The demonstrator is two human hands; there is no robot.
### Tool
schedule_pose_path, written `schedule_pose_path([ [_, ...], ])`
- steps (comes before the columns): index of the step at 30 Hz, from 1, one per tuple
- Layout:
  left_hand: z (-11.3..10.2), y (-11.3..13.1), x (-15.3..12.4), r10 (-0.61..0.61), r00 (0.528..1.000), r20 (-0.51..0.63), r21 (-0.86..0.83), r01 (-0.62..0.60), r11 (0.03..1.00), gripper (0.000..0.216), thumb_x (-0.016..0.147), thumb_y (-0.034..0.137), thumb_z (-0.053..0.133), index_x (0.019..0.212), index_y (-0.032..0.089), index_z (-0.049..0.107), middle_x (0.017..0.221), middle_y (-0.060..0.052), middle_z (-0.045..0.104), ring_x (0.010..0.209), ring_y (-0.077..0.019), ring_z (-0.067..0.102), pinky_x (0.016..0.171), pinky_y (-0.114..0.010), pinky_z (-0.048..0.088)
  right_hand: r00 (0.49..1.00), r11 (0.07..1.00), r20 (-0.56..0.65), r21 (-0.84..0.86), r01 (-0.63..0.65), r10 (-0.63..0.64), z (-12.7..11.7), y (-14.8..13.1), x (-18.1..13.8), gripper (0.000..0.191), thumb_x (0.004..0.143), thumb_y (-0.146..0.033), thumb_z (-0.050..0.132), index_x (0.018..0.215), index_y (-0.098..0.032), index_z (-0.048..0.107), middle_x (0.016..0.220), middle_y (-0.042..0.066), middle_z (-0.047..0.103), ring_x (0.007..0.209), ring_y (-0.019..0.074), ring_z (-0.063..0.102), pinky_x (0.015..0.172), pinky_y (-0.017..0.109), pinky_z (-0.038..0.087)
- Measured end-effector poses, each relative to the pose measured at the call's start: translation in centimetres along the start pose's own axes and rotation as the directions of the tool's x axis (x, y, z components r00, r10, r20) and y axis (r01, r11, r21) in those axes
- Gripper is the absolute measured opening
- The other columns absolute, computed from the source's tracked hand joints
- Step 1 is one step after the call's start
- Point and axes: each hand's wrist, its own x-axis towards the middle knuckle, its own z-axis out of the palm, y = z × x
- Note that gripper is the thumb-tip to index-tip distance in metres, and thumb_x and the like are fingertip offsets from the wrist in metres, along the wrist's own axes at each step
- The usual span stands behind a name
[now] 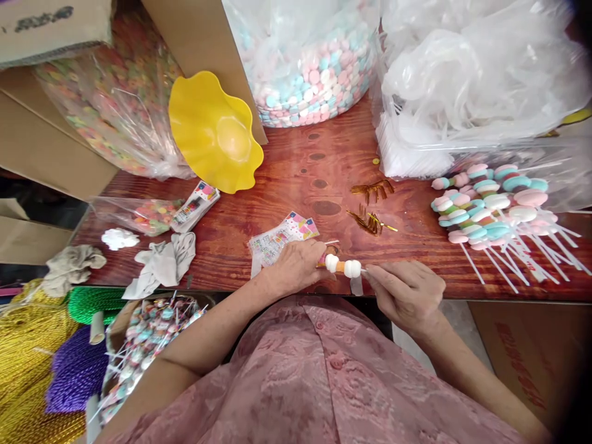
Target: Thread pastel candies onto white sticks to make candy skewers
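Note:
Over the near edge of a reddish wooden table [296, 166], both my hands hold a candy skewer [343, 266] with white and orange pieces on a thin stick. My left hand [296, 266] pinches the skewer's left end and rests on a small printed plastic wrapper [280, 239]. My right hand [403, 291] pinches the stick at its right end. Gold twist ties [370, 219] lie just beyond the hands.
Finished pastel candy skewers [490, 206] are heaped at the right. Bags of pastel candies [309, 74] and colourful candies [115, 98] stand at the back beside a yellow wavy bowl [213, 132]. Rags [164, 262] lie left; a box of wrapped skewers [148, 336] sits below the edge.

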Motion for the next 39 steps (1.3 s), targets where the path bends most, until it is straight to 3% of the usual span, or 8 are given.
schedule_pose_path([
  [5, -0.7, -0.3, 0.0, -0.116, 0.993, -0.022, 0.003, 0.116, 0.993, 0.016, 0.084, 0.032, 0.062, 0.087, 0.017, 0.059, 0.080, -0.005, 0.064, 0.073, -0.0190, 0.059, 0.063, -0.029, 0.039, 0.986, 0.988, 0.073, 0.015, 0.152, -0.153, -0.7, 0.2, 2.0, 0.017, 0.086, -0.008, 0.057, 0.093, -0.020, 0.066, 0.069, -0.001, 0.064, 0.060, 0.0118, 0.053, 0.059, 0.030, 0.031],
  [14, -0.4, 0.2, -0.3, 0.001, 0.999, -0.040, 0.027, 0.000, 1.000, 0.018, 0.087, 0.035, 0.061, 0.088, 0.018, 0.056, 0.085, -0.007, 0.064, 0.080, -0.0206, 0.061, 0.068, -0.031, 0.043, 0.937, 0.962, 0.223, 0.006, 0.273, -0.268, -0.9, 1.0, 5.6, 0.019, 0.087, -0.010, 0.049, 0.079, -0.020, 0.063, 0.063, -0.001, 0.056, 0.059, 0.0132, 0.045, 0.060, 0.031, 0.025],
  [19, -0.6, 0.3, -0.2, -0.113, 0.992, -0.056, 0.042, 0.116, 0.992, 0.016, 0.090, 0.034, 0.055, 0.087, 0.018, 0.056, 0.084, -0.006, 0.063, 0.075, -0.0184, 0.057, 0.066, -0.030, 0.042, 0.965, 0.966, 0.108, -0.073, 0.247, -0.239, -0.5, -0.3, 6.4, 0.015, 0.088, -0.012, 0.053, 0.079, -0.019, 0.064, 0.061, -0.001, 0.055, 0.058, 0.0132, 0.042, 0.060, 0.031, 0.024],
  [24, -1.5, 0.0, -0.5, -0.128, 0.987, -0.100, -0.108, 0.117, 0.987, 0.020, 0.086, 0.036, 0.062, 0.086, 0.017, 0.057, 0.082, -0.002, 0.063, 0.074, -0.0163, 0.055, 0.068, -0.030, 0.040, 0.985, 0.980, 0.142, -0.158, 0.125, -0.103, -0.3, 0.0, 6.5, 0.020, 0.091, -0.018, 0.053, 0.075, -0.019, 0.064, 0.063, 0.001, 0.057, 0.061, 0.0132, 0.044, 0.062, 0.031, 0.025],
  [32, -1.1, 0.7, -0.3, -0.002, 1.000, -0.017, -0.414, -0.005, 0.910, 0.009, 0.084, 0.020, 0.056, 0.076, 0.017, 0.057, 0.069, 0.002, 0.059, 0.063, -0.0106, 0.048, 0.060, -0.025, 0.036, 0.934, 0.937, 0.131, -0.069, 0.342, -0.332, 0.5, -0.2, 6.7, 0.022, 0.090, -0.012, 0.050, 0.074, -0.018, 0.065, 0.061, 0.001, 0.054, 0.060, 0.0135, 0.039, 0.061, 0.032, 0.023],
  [35, -0.5, 1.1, 0.0, 0.009, 1.000, -0.004, -0.428, -0.010, 0.904, 0.010, 0.082, 0.015, 0.054, 0.088, 0.016, 0.061, 0.079, -0.001, 0.065, 0.069, -0.0128, 0.055, 0.065, -0.026, 0.042, 0.931, 0.947, 0.196, -0.030, 0.320, -0.308, 1.3, -0.7, 6.6, 0.023, 0.088, -0.010, 0.049, 0.073, -0.018, 0.065, 0.064, 0.001, 0.057, 0.061, 0.0135, 0.043, 0.061, 0.032, 0.024],
  [37, -0.7, 1.0, -0.1, 0.031, 0.999, 0.012, -0.447, -0.022, 0.894, 0.030, 0.081, 0.017, 0.058, 0.111, 0.016, 0.060, 0.096, -0.004, 0.068, 0.082, -0.0165, 0.061, 0.073, -0.029, 0.047, 0.929, 0.957, 0.236, 0.018, 0.289, -0.285, 1.9, -0.7, 6.3, 0.021, 0.087, -0.010, 0.050, 0.075, -0.018, 0.066, 0.067, 0.001, 0.060, 0.063, 0.0134, 0.047, 0.062, 0.031, 0.025],
  [39, -1.4, 0.5, -0.3, 0.057, 0.998, 0.023, -0.470, -0.040, 0.882, 0.064, 0.077, 0.028, 0.071, 0.135, 0.017, 0.046, 0.118, -0.011, 0.065, 0.102, -0.0226, 0.062, 0.086, -0.035, 0.049, 0.930, 0.962, 0.249, 0.080, 0.260, -0.272, 2.5, -0.2, 5.9, 0.021, 0.086, -0.009, 0.049, 0.079, -0.017, 0.067, 0.070, 0.002, 0.063, 0.063, 0.0126, 0.049, 0.061, 0.030, 0.025],
])
